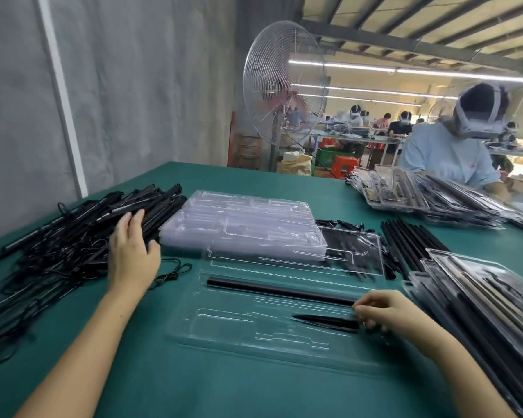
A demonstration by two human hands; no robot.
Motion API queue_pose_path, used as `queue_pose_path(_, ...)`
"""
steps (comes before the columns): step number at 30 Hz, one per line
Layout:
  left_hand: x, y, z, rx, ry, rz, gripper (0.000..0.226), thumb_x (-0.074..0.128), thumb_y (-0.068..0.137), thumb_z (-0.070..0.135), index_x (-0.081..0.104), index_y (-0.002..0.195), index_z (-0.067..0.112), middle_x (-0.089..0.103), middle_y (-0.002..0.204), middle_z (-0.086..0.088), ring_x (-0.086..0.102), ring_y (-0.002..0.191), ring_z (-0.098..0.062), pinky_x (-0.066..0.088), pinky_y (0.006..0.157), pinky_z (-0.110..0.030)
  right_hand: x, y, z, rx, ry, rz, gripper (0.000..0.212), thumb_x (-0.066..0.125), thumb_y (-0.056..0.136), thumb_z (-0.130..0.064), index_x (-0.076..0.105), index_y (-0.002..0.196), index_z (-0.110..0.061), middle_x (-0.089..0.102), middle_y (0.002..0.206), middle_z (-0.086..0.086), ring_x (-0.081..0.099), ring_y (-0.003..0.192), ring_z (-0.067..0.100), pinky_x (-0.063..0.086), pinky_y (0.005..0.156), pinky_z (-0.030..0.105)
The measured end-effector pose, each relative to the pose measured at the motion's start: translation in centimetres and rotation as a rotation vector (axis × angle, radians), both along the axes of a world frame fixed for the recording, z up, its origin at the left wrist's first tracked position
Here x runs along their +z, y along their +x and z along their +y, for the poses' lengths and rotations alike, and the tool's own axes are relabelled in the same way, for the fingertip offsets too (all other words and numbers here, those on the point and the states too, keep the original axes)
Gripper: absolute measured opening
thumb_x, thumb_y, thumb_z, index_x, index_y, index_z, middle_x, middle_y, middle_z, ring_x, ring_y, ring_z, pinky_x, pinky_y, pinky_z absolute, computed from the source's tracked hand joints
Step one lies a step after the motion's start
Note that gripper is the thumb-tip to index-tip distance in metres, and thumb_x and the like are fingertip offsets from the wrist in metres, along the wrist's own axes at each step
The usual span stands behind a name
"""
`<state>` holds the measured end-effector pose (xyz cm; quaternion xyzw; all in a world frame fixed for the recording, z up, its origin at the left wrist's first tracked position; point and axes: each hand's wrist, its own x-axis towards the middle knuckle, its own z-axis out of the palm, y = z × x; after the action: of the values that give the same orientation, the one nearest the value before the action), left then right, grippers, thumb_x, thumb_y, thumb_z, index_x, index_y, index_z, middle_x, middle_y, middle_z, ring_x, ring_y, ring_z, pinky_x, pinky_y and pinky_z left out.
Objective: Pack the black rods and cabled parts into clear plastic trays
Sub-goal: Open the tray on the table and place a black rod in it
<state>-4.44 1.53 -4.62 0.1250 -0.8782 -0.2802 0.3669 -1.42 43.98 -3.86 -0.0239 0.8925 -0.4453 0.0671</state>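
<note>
Several tray stacks (242, 221) are spread over green tabletop (163, 381); left hand (132, 254) lies open on cabled parts (58, 251), right hand (387, 312) pinches a pointed piece (326, 321); fan (284, 82) far.

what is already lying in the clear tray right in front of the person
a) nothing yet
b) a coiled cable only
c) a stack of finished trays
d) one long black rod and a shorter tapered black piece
d: the long black rod lies across the clear tray, and the shorter tapered black piece sits at the right hand.
</note>
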Motion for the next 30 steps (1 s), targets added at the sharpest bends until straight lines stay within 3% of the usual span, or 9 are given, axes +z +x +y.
queue_pose_path(3,0.4,-1.2,-4.9,0.057,-0.036,-0.307,0.053,0.044,0.096,0.018,0.030,0.146,0.010,0.033,0.148,-0.020,0.036,0.130,-0.040,0.032,0.107,-0.047,-0.5,-0.3,-0.1,-0.054,0.012,0.009,0.010,0.062,0.088,-0.008,0.066,0.079,-0.006,0.065,0.057,-0.004,0.054,0.046,0.004,0.037,0.043,0.019)
queue_pose_path(6,0.3,-1.4,-7.1,0.051,-0.275,-0.708,0.036,0.034,0.099,0.034,0.057,0.127,0.024,0.054,0.132,-0.006,0.044,0.122,-0.031,0.040,0.098,-0.039,-0.7,-0.6,-0.3,-0.074,0.062,0.032,0.013,0.062,0.088,-0.010,0.065,0.075,-0.010,0.063,0.054,-0.006,0.054,0.046,0.006,0.037,0.042,0.015)
queue_pose_path(8,0.1,-1.9,-7.2,0.108,-0.414,-0.707,0.034,0.034,0.099,0.039,0.061,0.114,0.026,0.058,0.123,0.002,0.041,0.118,-0.025,0.038,0.093,-0.040,-0.7,-0.8,-0.4,-0.082,0.086,0.042,0.014,0.062,0.087,-0.012,0.064,0.074,-0.012,0.064,0.057,-0.005,0.055,0.045,0.006,0.036,0.041,0.011)
queue_pose_path(13,-0.1,-3.6,-5.6,0.276,-0.522,-0.720,0.043,0.043,0.094,0.051,0.047,0.125,0.022,0.050,0.131,-0.006,0.042,0.120,-0.028,0.036,0.097,-0.044,-0.9,-1.1,-0.4,-0.092,0.111,0.052,0.014,0.062,0.087,-0.013,0.064,0.074,-0.012,0.065,0.059,-0.003,0.054,0.043,0.003,0.035,0.040,0.008)
queue_pose_path(19,0.0,-4.6,-5.1,0.403,-0.268,-0.605,0.052,0.054,0.092,0.040,0.043,0.132,0.007,0.040,0.135,-0.019,0.047,0.118,-0.037,0.034,0.097,-0.041,-1.5,-1.5,-0.2,-0.113,0.090,0.072,0.015,0.062,0.086,-0.010,0.064,0.071,-0.009,0.065,0.056,0.000,0.054,0.042,0.007,0.040,0.044,0.012)
queue_pose_path(24,0.8,-5.3,-6.7,0.451,-0.444,-0.698,0.037,0.053,0.092,0.043,0.060,0.118,0.017,0.054,0.127,-0.009,0.042,0.121,-0.028,0.036,0.097,-0.038,-1.8,-1.8,-0.5,-0.137,0.095,0.080,0.015,0.061,0.085,-0.008,0.065,0.070,-0.007,0.065,0.056,0.005,0.053,0.042,0.010,0.045,0.049,0.021)
queue_pose_path(30,1.2,-5.8,-7.1,0.369,-0.310,-0.762,0.041,0.042,0.098,0.021,0.038,0.134,0.003,0.050,0.134,-0.019,0.045,0.124,-0.035,0.032,0.102,-0.043,-1.9,-1.6,-0.8,-0.158,0.134,0.112,0.016,0.060,0.084,-0.010,0.065,0.069,-0.008,0.064,0.054,0.002,0.051,0.040,0.007,0.044,0.048,0.018)
